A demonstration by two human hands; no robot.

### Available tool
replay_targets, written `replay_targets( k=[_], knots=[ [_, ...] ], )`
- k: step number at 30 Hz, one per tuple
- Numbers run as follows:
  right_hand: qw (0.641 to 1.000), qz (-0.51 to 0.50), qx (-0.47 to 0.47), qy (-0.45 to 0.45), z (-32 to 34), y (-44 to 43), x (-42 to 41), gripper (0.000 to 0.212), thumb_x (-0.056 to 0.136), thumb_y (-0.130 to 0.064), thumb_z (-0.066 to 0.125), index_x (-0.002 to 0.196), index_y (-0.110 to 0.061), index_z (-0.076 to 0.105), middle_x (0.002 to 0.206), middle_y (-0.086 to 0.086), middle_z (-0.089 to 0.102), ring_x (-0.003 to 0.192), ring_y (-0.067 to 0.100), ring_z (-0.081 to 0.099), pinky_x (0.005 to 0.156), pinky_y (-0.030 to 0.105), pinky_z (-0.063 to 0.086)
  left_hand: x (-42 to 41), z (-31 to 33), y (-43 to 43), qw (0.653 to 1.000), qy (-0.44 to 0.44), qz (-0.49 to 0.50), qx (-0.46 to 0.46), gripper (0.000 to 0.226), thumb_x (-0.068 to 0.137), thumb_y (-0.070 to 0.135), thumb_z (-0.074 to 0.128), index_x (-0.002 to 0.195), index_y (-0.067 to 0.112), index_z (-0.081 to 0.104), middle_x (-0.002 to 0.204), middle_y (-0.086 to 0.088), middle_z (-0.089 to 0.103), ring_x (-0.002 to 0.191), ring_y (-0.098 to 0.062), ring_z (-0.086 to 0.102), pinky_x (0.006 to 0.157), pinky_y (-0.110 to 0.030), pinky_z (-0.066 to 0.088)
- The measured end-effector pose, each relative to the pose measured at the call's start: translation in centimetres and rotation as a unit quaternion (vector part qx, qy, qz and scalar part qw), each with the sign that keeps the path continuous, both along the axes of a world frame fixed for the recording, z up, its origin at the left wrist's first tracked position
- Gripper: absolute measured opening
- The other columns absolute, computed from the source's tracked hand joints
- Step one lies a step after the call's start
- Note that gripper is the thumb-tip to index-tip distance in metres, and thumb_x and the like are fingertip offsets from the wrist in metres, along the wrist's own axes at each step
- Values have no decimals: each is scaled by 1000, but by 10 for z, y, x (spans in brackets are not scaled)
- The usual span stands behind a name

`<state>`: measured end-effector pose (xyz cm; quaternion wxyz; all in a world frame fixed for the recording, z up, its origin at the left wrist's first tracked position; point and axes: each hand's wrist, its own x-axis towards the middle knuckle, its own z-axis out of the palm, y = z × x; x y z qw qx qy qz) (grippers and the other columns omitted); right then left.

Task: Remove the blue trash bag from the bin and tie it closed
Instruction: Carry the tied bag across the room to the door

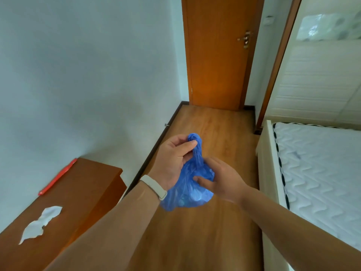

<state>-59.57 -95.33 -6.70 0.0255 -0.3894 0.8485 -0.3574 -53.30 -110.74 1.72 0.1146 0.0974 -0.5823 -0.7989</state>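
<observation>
The blue trash bag (188,194) hangs in the air in front of me, above the wooden floor. Its top is gathered and twisted into a narrow neck that curls over at the tip. My left hand (172,161) pinches that twisted neck between thumb and fingers; a pale band sits on its wrist. My right hand (220,178) grips the bag's bulging body just below the neck, fingers pressing into the plastic. No bin is in view.
A brown wooden cabinet (64,202) stands at the lower left with a white crumpled tissue (42,220) and a red flat object (57,177) on top. A bed with a white mattress (320,173) fills the right. A closed wooden door (216,51) is straight ahead.
</observation>
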Motion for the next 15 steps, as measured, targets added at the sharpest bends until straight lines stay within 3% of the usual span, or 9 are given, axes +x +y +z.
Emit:
replay_targets(
  k=[6,15],
  knots=[
    [999,-31,7,-4,2,-19,-74,50,81,-62,56,125,-42,48,107,-21,60,95,3,57,83,29,51,-81,2,-23,1000,15,-27,2,13,88,1,61,91,8,72,94,-16,71,88,-24,68,79,-32,53],
    [995,-93,41,5,-13,-79,-200,54,83,-60,56,128,-33,50,107,-19,57,93,5,55,80,29,50,-230,-28,-93,996,13,-80,25,14,89,0,59,100,1,68,92,-14,70,88,-23,68,77,-32,54]
  ],
)
